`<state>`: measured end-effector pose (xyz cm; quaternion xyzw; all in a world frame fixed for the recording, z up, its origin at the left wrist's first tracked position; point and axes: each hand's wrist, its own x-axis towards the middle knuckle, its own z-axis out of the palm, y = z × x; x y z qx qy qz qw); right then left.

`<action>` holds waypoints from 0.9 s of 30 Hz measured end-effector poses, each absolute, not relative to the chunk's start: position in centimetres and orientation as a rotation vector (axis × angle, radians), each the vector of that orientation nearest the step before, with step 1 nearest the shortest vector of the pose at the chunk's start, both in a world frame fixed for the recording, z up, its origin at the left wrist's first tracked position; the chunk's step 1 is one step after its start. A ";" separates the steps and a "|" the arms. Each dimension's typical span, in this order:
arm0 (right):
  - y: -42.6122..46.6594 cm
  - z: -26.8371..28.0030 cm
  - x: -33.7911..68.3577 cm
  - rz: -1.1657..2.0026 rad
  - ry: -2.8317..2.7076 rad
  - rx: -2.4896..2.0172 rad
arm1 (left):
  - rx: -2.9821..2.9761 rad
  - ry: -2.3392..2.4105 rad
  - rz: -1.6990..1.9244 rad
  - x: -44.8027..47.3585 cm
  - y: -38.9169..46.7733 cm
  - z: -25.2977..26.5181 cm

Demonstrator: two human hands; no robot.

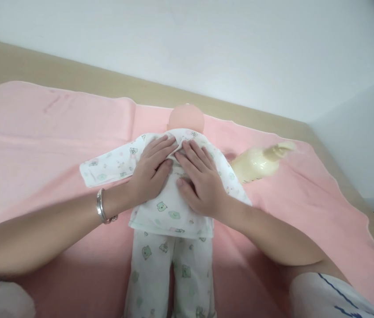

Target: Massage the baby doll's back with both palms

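Observation:
A baby doll lies with its bald head toward the wall, dressed in a white printed top and matching trousers. On the left part of the upper back or chest of the top rests my left hand, fingers stretched out flat. My right hand lies flat beside it, its fingertips close to the left ones, fingers straight and a little apart. Between the two sets of fingertips the cloth is creased. Neither hand grips anything. The doll's face does not show.
Under the doll spreads a pink blanket on a tan tabletop. A pale yellow pump bottle lies tilted on the right by the doll's sleeve. Behind stands a white wall.

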<state>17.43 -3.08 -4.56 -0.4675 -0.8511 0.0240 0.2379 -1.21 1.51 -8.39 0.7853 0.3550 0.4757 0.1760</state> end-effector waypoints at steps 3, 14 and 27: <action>-3.1 -4.5 17.4 0.061 -2.333 -1.289 | 2.233 0.992 1.352 -1.3 1.6 -8.5; -3.0 -1.9 15.5 -0.148 -2.466 -1.431 | 2.244 1.004 1.367 -1.3 1.8 -8.8; -3.0 -0.2 13.6 -0.120 -2.507 -1.600 | 2.260 1.015 1.340 -1.5 1.8 -9.0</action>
